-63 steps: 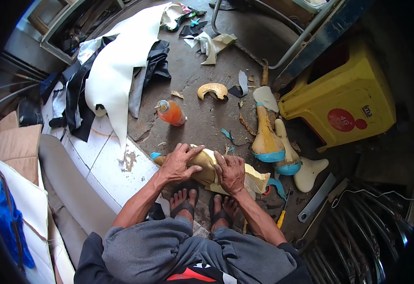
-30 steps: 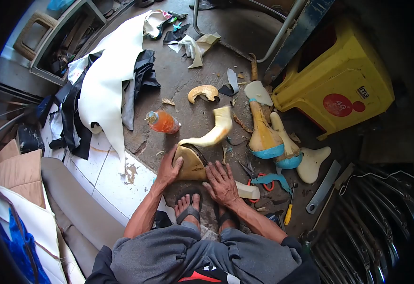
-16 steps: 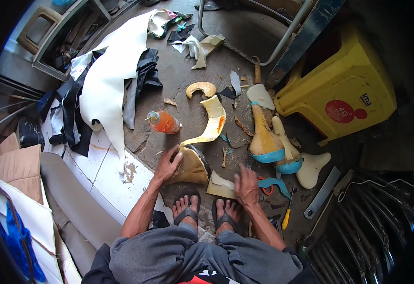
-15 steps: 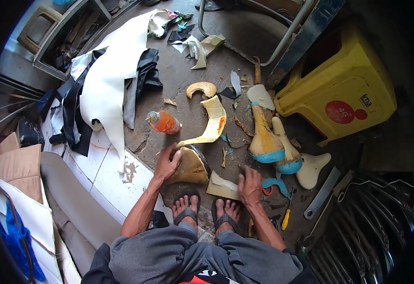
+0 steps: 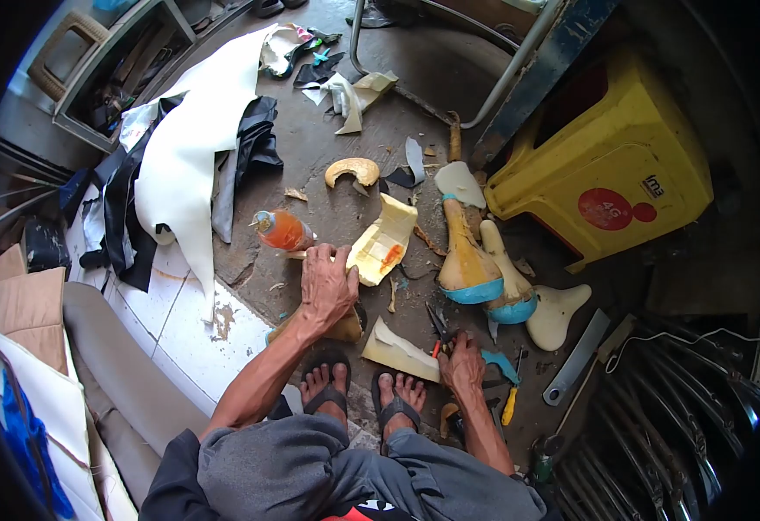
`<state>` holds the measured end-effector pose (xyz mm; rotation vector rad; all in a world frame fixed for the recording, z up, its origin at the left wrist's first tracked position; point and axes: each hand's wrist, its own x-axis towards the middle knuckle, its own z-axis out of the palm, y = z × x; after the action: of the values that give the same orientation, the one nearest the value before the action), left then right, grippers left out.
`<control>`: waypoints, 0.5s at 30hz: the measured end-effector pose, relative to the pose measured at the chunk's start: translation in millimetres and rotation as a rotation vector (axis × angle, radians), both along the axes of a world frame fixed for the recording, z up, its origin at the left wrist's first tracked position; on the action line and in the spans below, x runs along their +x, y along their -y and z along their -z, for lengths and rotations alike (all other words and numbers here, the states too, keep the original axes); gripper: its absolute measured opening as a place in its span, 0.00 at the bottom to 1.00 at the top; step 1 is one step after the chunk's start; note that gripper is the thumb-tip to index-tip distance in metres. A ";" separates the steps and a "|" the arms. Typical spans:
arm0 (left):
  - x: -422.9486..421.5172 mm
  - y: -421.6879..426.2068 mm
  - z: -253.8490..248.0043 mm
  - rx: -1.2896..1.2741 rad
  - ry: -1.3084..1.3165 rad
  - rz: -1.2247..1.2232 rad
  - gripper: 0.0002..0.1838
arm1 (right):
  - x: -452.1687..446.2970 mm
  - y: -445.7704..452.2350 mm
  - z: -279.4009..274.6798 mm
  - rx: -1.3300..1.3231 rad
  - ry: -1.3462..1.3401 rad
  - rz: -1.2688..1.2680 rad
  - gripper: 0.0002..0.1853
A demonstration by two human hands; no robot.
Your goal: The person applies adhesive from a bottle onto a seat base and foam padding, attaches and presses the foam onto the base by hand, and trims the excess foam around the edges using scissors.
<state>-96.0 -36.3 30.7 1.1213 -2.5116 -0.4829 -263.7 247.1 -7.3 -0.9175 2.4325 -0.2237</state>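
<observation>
My left hand point(image 5: 328, 282) is closed on the lower left end of a pale yellow foam piece point(image 5: 378, 247), which bends upward and bears an orange stain. Below that wrist, partly hidden by the arm, lies a tan curved piece point(image 5: 342, 327). My right hand point(image 5: 464, 363) grips scissors point(image 5: 438, 323) with dark blades pointing up and away and a bit of red handle showing. Between the hands, a cream foam wedge point(image 5: 394, 352) rests on the floor in front of my feet. A turquoise strip point(image 5: 503, 365) lies just right of my right hand.
A bottle of orange liquid point(image 5: 284, 229) stands beyond my left hand. Two tan bicycle-saddle-like shapes with blue ends point(image 5: 469, 269) lie to the right, near a yellow plastic stool point(image 5: 605, 174). A yellow-handled screwdriver point(image 5: 509, 405) and a metal strip point(image 5: 576, 358) lie nearer. White sheeting point(image 5: 197, 148) covers the left.
My left hand has moved from the tan curved piece onto the yellow foam, which has shifted and folded. My right hand has taken up the scissors. The whole view has shifted slightly.
</observation>
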 end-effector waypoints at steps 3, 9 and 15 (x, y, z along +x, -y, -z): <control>-6.8 1.6 -4.8 0.005 0.039 0.032 0.14 | -2.0 -0.4 0.6 -0.027 0.131 0.068 0.30; -14.6 -17.1 -15.3 0.258 -0.022 0.047 0.11 | 5.4 -11.2 2.5 -0.408 -0.011 0.112 0.25; -13.5 -7.1 -9.6 0.056 -0.123 -0.100 0.11 | 2.8 -8.5 -18.6 -0.523 0.051 0.145 0.26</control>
<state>-109.4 -29.2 40.3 1.1932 -2.3380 -0.5795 -260.9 255.6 11.3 -0.9260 2.4346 -0.9578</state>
